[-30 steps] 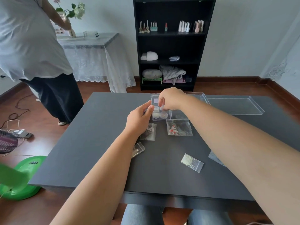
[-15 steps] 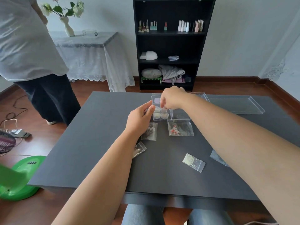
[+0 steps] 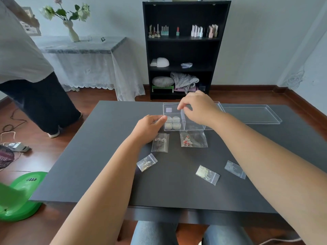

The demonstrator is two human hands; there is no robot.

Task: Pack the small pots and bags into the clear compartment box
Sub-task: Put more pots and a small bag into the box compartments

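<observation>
The clear compartment box (image 3: 192,127) stands at the far middle of the dark table. Several small white pots (image 3: 173,123) fill its left compartment. My left hand (image 3: 150,128) rests against the box's left wall, fingers curled and touching it. My right hand (image 3: 198,108) hovers above the box with loosely spread fingers and nothing in it. Several small clear bags lie in front: one with pale bits (image 3: 160,142), one with red and white bits (image 3: 193,141), and others nearer me (image 3: 146,162), (image 3: 207,174), (image 3: 235,169).
The box's clear lid (image 3: 252,114) lies flat to the right of the box. A person (image 3: 26,68) stands at the left beside the table (image 3: 177,190). A black shelf unit (image 3: 184,50) stands behind, and a green object (image 3: 19,195) lies on the floor at lower left.
My right hand has risen out of the box's left compartment and opened, showing the pots inside. My left hand stays at the box's wall. The standing person has shifted left.
</observation>
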